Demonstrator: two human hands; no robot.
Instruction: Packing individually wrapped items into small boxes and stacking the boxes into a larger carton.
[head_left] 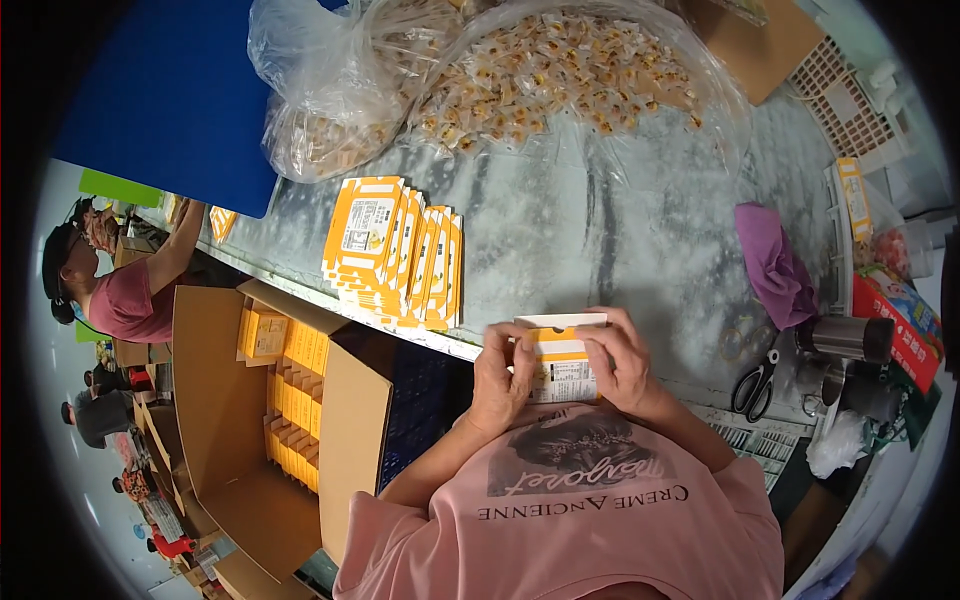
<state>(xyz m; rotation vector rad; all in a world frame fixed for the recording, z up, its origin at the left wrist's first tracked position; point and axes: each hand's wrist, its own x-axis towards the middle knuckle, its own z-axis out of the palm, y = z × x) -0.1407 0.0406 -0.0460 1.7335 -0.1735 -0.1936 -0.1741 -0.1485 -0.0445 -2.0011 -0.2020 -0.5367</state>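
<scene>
Yellow-and-white carton in a two-sided pinch, flap standing open

Watching remotely through the head camera. I have the carton at the table's near edge, just in front of the pink shirt. Left hand pinches its left side; right hand pinches the right side, near the top. Both grips closed on card, none spread. White flap up at the far end; can't tell whether anything is inside.

Step in hand, as I judge it: working that end of the carton. Next move, I reckon, calls for a steady left hold while the right eases the flap, without creasing the card.

Around it: flat cartons fanned in a pile, ahead and left; heap of small packets at the far side; big cardboard box on the left, yellow cartons standing in rows; scissors right.
</scene>
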